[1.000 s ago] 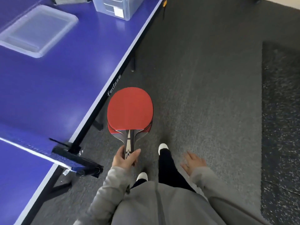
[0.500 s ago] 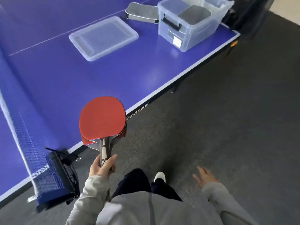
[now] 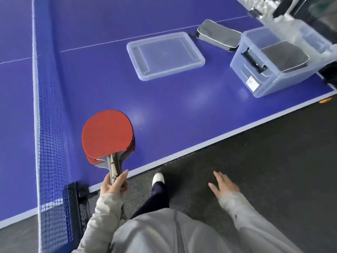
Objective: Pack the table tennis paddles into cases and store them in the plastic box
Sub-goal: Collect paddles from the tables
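My left hand [image 3: 114,185] grips the handles of two stacked red paddles [image 3: 107,133], held over the near edge of the blue table [image 3: 164,110]. My right hand [image 3: 223,185] hangs open over the floor, holding nothing. A clear plastic box [image 3: 273,77] stands at the table's right corner with a grey case [image 3: 284,56] inside it. Its clear lid [image 3: 165,55] lies flat on the table to the left. Another grey case [image 3: 218,34] lies behind the lid, beside the box.
The blue net [image 3: 49,125] and its post clamp [image 3: 76,196] stand at the left. Dark carpet [image 3: 273,161] covers the floor to the right. My white shoe [image 3: 158,178] is near the table edge. Blurred clutter [image 3: 291,8] sits beyond the far right corner.
The view has swung left toward the table, so the box, lid and cases now sit further right. My left hand with the paddles has come over the table edge.
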Tool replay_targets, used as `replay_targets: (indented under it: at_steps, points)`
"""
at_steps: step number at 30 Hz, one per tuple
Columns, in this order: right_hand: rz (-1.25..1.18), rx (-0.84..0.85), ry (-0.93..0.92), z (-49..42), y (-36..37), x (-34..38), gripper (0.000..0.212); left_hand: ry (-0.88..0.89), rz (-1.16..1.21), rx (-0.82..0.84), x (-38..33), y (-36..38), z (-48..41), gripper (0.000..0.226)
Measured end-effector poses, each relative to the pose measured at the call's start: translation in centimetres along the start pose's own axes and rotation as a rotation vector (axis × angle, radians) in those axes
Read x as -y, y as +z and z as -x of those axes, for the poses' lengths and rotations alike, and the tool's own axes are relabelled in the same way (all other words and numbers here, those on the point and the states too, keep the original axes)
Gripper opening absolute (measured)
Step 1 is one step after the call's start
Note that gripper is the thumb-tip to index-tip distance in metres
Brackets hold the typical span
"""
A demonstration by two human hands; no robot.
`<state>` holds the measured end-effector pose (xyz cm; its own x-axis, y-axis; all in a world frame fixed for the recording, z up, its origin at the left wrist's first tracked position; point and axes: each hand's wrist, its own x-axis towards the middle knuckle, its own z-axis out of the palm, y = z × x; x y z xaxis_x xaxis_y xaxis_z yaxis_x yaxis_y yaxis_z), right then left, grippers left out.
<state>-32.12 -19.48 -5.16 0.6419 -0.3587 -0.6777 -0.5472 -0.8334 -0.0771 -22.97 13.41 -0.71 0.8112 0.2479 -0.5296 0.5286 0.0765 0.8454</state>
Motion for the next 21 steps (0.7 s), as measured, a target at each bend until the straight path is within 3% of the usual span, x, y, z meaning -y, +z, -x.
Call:
replay_targets:
  at_steps: [7,14,21]
  points:
    - [0.032,-0.102,-0.142,-6.1,-6.4,9.2,0.064,-0.026,0.089,0.001,-4.8,1.8,-8.8,0.028]
    - [0.201,-0.043,-0.249,-10.3,-9.5,17.0,0.069,-0.156,0.062,-0.049,-5.7,1.1,-16.0,0.022]
    - [0.290,-0.017,-0.307,-13.5,-11.2,21.9,0.076,-0.220,0.016,-0.073,-4.6,0.2,-18.0,0.031]
